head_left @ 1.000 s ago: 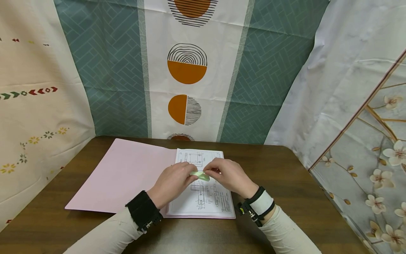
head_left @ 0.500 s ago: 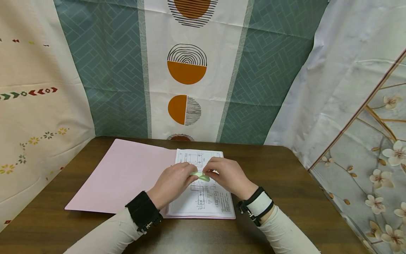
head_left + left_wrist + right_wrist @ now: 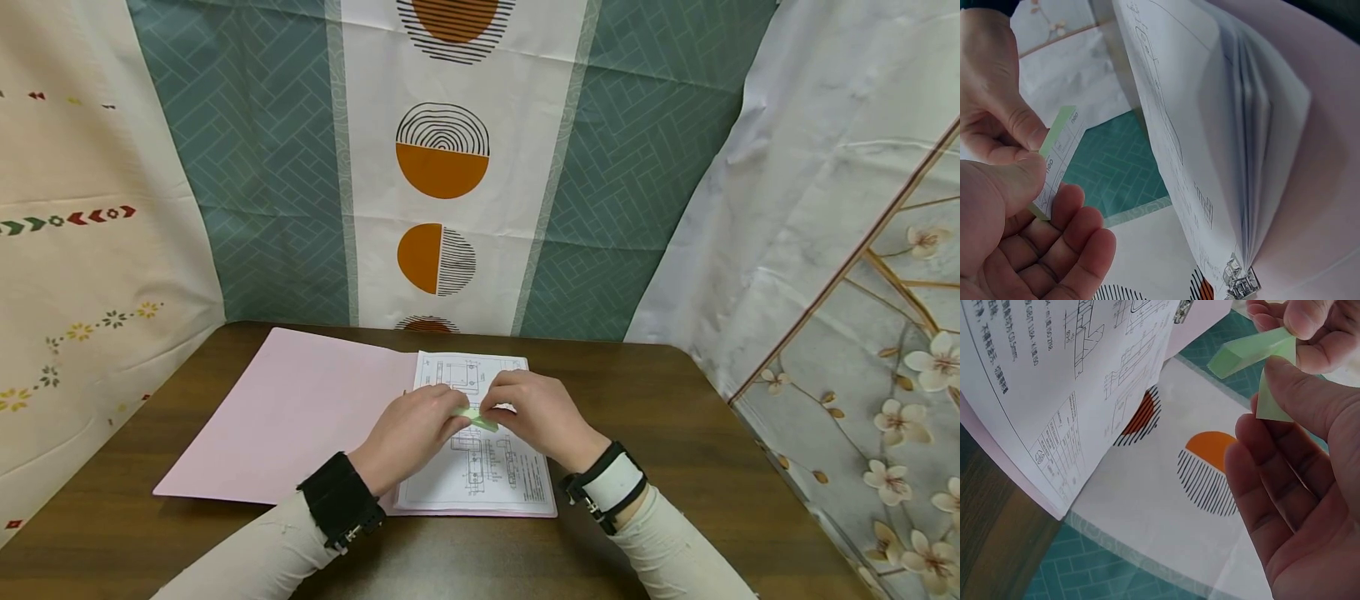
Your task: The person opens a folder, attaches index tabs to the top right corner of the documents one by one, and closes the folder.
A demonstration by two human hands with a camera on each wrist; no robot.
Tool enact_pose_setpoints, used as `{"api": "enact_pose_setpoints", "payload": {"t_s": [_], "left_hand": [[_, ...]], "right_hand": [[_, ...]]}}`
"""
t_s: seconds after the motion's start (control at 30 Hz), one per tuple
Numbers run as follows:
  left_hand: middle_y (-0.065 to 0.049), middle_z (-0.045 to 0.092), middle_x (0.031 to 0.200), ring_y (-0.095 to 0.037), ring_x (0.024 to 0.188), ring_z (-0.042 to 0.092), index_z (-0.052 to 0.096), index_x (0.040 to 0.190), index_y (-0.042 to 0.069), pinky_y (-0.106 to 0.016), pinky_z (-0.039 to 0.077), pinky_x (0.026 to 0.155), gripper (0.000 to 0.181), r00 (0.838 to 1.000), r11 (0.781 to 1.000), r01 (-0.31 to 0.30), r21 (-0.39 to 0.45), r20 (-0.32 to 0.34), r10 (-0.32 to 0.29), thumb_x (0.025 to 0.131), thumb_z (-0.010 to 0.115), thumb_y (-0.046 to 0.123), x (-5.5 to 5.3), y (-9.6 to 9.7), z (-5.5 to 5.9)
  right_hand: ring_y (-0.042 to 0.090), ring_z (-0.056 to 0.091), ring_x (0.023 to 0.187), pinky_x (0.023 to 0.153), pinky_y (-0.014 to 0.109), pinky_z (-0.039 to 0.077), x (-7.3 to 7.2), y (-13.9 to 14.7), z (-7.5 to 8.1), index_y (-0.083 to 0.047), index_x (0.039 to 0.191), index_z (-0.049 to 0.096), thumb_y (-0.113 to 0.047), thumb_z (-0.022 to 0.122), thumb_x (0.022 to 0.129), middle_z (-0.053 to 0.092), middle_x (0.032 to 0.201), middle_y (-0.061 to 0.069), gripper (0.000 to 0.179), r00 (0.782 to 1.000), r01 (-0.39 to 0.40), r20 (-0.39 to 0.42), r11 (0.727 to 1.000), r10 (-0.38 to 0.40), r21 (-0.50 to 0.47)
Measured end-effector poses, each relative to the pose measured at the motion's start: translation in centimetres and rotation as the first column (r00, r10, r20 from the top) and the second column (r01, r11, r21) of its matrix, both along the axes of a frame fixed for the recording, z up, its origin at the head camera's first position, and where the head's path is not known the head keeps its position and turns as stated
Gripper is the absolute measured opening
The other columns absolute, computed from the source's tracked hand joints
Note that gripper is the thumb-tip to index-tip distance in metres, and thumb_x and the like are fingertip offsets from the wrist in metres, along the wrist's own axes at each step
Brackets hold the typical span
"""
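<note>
Over the printed sheets, my left hand (image 3: 411, 429) holds a small pad of light green sticky notes (image 3: 1250, 353) by one end. Its printed white underside shows in the left wrist view, between thumb and fingers. My right hand (image 3: 538, 414) pinches the top sticky note (image 3: 1270, 403) between thumb and fingers. That note bends up from the pad in the right wrist view, and part of it is hidden by the right thumb. Below both hands lies a stack of white drawing sheets (image 3: 480, 475) in an opened pink folder (image 3: 300, 408).
The brown wooden table (image 3: 637, 400) carries the folder. A metal clip (image 3: 1242, 284) holds the sheets at the folder's fold. Patterned cloths (image 3: 637, 167) hang behind and at both sides of the table.
My right hand has turned slightly and its fingers have shifted at the pad's end. The pad has tilted a little; the folder and sheets stay in place.
</note>
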State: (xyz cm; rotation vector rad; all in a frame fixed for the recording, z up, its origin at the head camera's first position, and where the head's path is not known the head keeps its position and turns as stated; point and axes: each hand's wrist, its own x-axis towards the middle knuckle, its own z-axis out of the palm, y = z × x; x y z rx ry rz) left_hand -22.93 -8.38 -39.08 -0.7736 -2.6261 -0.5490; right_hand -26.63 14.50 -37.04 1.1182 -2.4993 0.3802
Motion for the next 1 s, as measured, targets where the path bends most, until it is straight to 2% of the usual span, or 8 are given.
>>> {"api": "enact_pose_setpoints", "payload": {"t_s": [0.33,0.67,0.93,1.0], "left_hand": [[0.003,0.074,0.101,-0.014,0.089,0.064,0.080,0.117,0.012,-0.035,0.057,0.080,0.027,0.998,0.999,0.000,-0.034,0.056,0.002,0.095,0.090,0.025,0.2,0.3,-0.2],[0.001,0.078,0.101,-0.012,0.085,0.066,0.081,0.115,0.011,-0.033,0.056,0.076,0.030,0.998,0.999,0.004,-0.049,0.060,-0.001,0.091,0.094,0.023,0.0,0.4,-0.5],[0.002,0.078,0.104,-0.012,0.088,0.065,0.082,0.117,0.013,-0.033,0.055,0.080,0.032,0.994,0.996,-0.041,-0.077,0.093,0.048,0.092,0.094,0.027,-0.2,0.2,-0.4],[0.001,0.077,0.105,-0.014,0.091,0.064,0.082,0.117,0.013,-0.033,0.056,0.082,0.032,0.995,0.994,-0.048,-0.094,0.079,0.056,0.091,0.094,0.028,-0.2,0.1,-0.2]], "right_hand": [[0.009,0.069,0.086,0.076,0.028,0.058,0.2,0.1,0.5,-0.021,0.096,0.087,-0.013,0.098,0.085,0.077,0.095,-0.009,0.018,0.999,0.007,-0.049,1.000,-0.008,-0.025],[0.008,0.069,0.087,0.077,0.029,0.059,-0.1,0.6,0.8,-0.022,0.096,0.086,-0.013,0.097,0.086,0.078,0.097,-0.010,0.017,0.996,0.055,-0.064,0.997,-0.059,-0.061],[0.008,0.069,0.086,0.078,0.029,0.059,-0.2,1.3,1.2,-0.020,0.099,0.086,-0.012,0.095,0.088,0.077,0.098,-0.009,0.016,0.998,0.054,-0.038,0.996,-0.057,-0.068],[0.009,0.068,0.084,0.078,0.029,0.059,-0.4,1.6,1.4,-0.019,0.100,0.086,-0.012,0.095,0.088,0.078,0.098,-0.008,0.017,0.998,0.059,-0.032,0.996,-0.061,-0.070]]}}
